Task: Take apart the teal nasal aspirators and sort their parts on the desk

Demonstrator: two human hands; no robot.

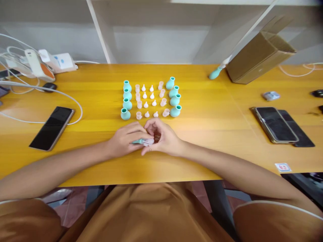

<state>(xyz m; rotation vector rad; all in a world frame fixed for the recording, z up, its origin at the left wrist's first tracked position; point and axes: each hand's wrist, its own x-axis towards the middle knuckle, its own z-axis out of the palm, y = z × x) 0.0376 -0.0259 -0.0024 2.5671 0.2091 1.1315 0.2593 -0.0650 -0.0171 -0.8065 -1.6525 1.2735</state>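
Observation:
My left hand [126,138] is closed around a small teal piece with a clear end [147,142], which sticks out between the fingers toward the right. Facing it, my right hand [168,138] curls its fingers round, the thumb below the clear end. Something small and translucent [157,137] shows inside the right palm, too blurred to name. Just beyond both hands stand rows of parts: teal rubber bulbs [125,114] on the left, more teal bulbs [175,111] on the right, and between them pale clear cups [139,115] and small white cone tips [147,114].
At the back right lie a teal bulb with a white tip [215,73] and an open cardboard box [257,58]. Phones rest on the left [52,128] and right [276,124]. White cables and chargers [60,63] crowd the back left. A small card [283,167] lies near the front edge.

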